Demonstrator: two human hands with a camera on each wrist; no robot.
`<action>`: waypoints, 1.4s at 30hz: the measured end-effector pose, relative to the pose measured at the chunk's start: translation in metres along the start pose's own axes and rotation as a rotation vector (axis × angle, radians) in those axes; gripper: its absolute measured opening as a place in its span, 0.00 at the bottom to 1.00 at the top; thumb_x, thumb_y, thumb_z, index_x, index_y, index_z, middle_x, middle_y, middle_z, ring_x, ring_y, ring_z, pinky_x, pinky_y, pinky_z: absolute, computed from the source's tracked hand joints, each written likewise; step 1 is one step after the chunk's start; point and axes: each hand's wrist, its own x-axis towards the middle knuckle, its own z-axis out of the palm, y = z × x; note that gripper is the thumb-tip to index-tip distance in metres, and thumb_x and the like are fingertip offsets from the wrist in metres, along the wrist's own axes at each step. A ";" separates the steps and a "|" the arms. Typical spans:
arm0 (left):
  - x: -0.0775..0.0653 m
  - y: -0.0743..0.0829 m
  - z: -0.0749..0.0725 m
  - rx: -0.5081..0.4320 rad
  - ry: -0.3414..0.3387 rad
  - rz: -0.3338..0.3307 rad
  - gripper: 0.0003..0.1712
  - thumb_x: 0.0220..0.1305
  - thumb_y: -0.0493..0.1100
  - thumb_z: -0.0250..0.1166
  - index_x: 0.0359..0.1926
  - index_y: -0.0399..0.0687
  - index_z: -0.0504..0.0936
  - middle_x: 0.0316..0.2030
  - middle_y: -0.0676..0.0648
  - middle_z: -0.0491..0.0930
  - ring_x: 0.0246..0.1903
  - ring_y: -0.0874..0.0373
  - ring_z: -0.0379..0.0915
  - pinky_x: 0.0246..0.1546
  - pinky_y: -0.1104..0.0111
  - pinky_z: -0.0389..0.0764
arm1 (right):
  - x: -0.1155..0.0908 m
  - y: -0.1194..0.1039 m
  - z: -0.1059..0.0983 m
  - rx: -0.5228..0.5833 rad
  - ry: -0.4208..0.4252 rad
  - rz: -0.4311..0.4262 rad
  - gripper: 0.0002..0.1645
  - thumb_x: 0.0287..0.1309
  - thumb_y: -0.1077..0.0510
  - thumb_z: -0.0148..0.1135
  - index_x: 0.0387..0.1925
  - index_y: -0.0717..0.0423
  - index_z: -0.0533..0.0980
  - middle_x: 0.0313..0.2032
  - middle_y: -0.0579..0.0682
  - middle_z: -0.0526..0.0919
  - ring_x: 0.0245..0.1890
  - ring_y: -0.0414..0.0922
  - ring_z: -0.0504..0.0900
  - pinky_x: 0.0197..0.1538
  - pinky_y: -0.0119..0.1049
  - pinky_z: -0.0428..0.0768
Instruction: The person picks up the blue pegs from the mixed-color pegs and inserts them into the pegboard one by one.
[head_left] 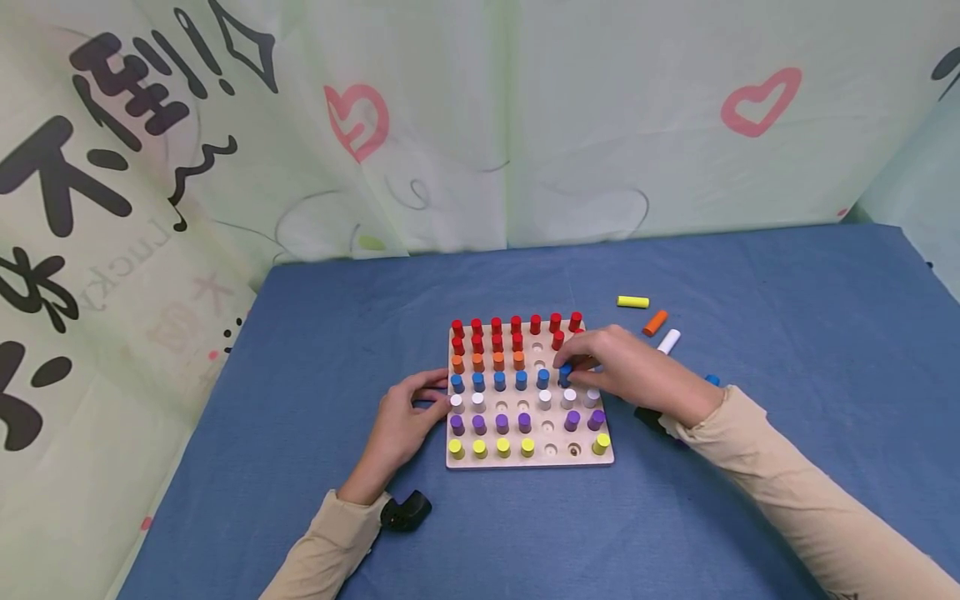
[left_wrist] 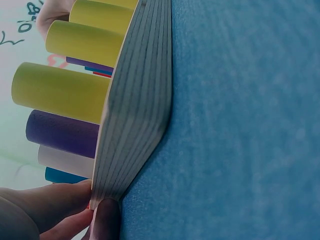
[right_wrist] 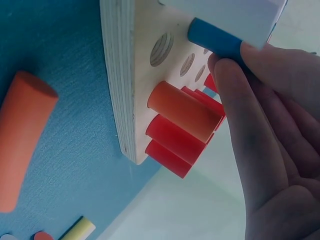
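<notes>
A wooden pegboard lies on the blue cloth with rows of red, orange, blue, white, purple and yellow pegs standing in it. My right hand is over its right side, thumb and forefinger pinching a blue peg. That peg's lower end is right at the board's surface, in line with the blue row. At the board's left edge, my left hand grips the wood beside the white and blue pegs. Its fingertips show at the board's side in the left wrist view.
Beyond the board's right side lie a loose yellow peg, an orange peg and a white peg. A blue peg shows partly behind the right wrist. Several holes have no peg. A printed curtain hangs behind the table.
</notes>
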 end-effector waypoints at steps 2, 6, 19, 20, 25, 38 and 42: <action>0.000 0.000 0.000 -0.005 -0.002 -0.002 0.25 0.66 0.36 0.67 0.64 0.44 0.78 0.56 0.44 0.81 0.47 0.54 0.80 0.46 0.62 0.86 | 0.000 0.000 0.000 0.006 -0.001 0.000 0.15 0.54 0.66 0.73 0.45 0.59 0.85 0.41 0.50 0.88 0.39 0.42 0.85 0.44 0.39 0.86; 0.000 0.000 0.000 -0.009 -0.005 -0.007 0.25 0.66 0.37 0.67 0.64 0.44 0.78 0.56 0.44 0.81 0.47 0.54 0.80 0.46 0.62 0.86 | 0.001 0.000 0.001 0.008 -0.013 0.011 0.15 0.54 0.66 0.73 0.45 0.58 0.85 0.41 0.49 0.88 0.38 0.40 0.85 0.44 0.38 0.86; 0.000 0.001 -0.001 -0.005 -0.006 -0.006 0.25 0.66 0.37 0.67 0.64 0.44 0.78 0.56 0.44 0.81 0.47 0.54 0.79 0.46 0.63 0.86 | 0.001 0.001 0.003 0.011 -0.039 0.018 0.14 0.55 0.65 0.72 0.45 0.58 0.85 0.40 0.48 0.88 0.37 0.38 0.84 0.43 0.36 0.85; 0.000 0.001 0.000 -0.004 -0.007 -0.006 0.25 0.66 0.37 0.67 0.63 0.44 0.78 0.56 0.44 0.81 0.47 0.54 0.79 0.46 0.63 0.86 | 0.002 0.001 0.003 0.010 -0.042 0.024 0.14 0.55 0.66 0.72 0.45 0.58 0.85 0.40 0.48 0.88 0.37 0.38 0.84 0.43 0.36 0.85; 0.001 0.001 0.000 0.001 -0.006 -0.006 0.25 0.66 0.37 0.67 0.63 0.44 0.78 0.56 0.45 0.81 0.47 0.55 0.79 0.45 0.63 0.85 | 0.002 0.001 0.003 0.007 -0.046 0.036 0.15 0.56 0.66 0.72 0.46 0.58 0.85 0.41 0.49 0.88 0.38 0.39 0.84 0.44 0.37 0.85; 0.001 0.001 0.000 0.010 -0.006 0.000 0.25 0.66 0.37 0.67 0.63 0.44 0.78 0.55 0.45 0.82 0.47 0.55 0.79 0.46 0.63 0.85 | -0.004 -0.002 -0.002 -0.021 0.017 -0.021 0.13 0.56 0.67 0.71 0.44 0.58 0.85 0.42 0.50 0.88 0.40 0.43 0.86 0.45 0.40 0.86; 0.001 0.001 0.000 0.015 -0.005 -0.002 0.25 0.66 0.37 0.67 0.63 0.44 0.78 0.55 0.45 0.82 0.47 0.55 0.79 0.46 0.63 0.85 | -0.006 -0.001 -0.003 -0.028 0.039 -0.019 0.13 0.55 0.67 0.71 0.44 0.57 0.85 0.41 0.49 0.88 0.39 0.42 0.86 0.45 0.40 0.86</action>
